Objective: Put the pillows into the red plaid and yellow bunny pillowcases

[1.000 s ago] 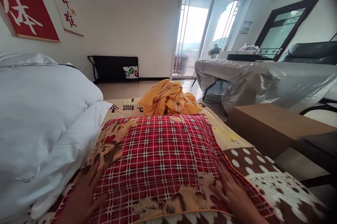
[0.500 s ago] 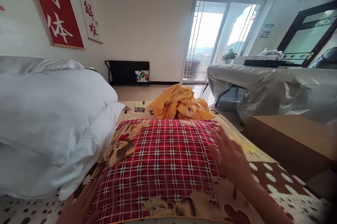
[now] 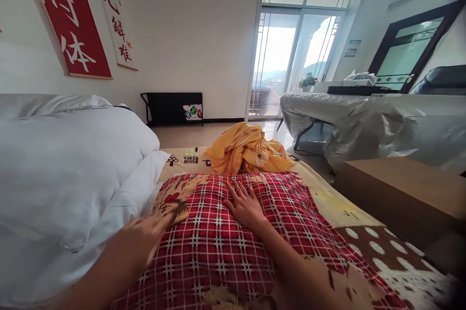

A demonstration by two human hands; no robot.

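A red plaid pillow (image 3: 214,247) with printed brown animals lies on the patterned bed cover (image 3: 320,193). My right hand (image 3: 245,205) rests flat on its upper middle, fingers spread. Over the pillow's left side is my left hand (image 3: 145,237), blurred by motion, its fingers stretched toward the printed animal; whether it touches the fabric I cannot tell. Neither hand grips anything. Just beyond the pillow's far edge sits a crumpled yellow-orange cloth (image 3: 243,150).
White bedding (image 3: 83,169) is piled high along the left. To the right stand a brown box (image 3: 396,188) and a table (image 3: 364,116) draped in clear plastic. A black folded panel (image 3: 167,108) leans against the far wall, left of a glass door (image 3: 276,67).
My right hand has moved from the pillow's right edge onto its upper middle. My left hand has moved up and forward from the near left corner. The view has shifted slightly.
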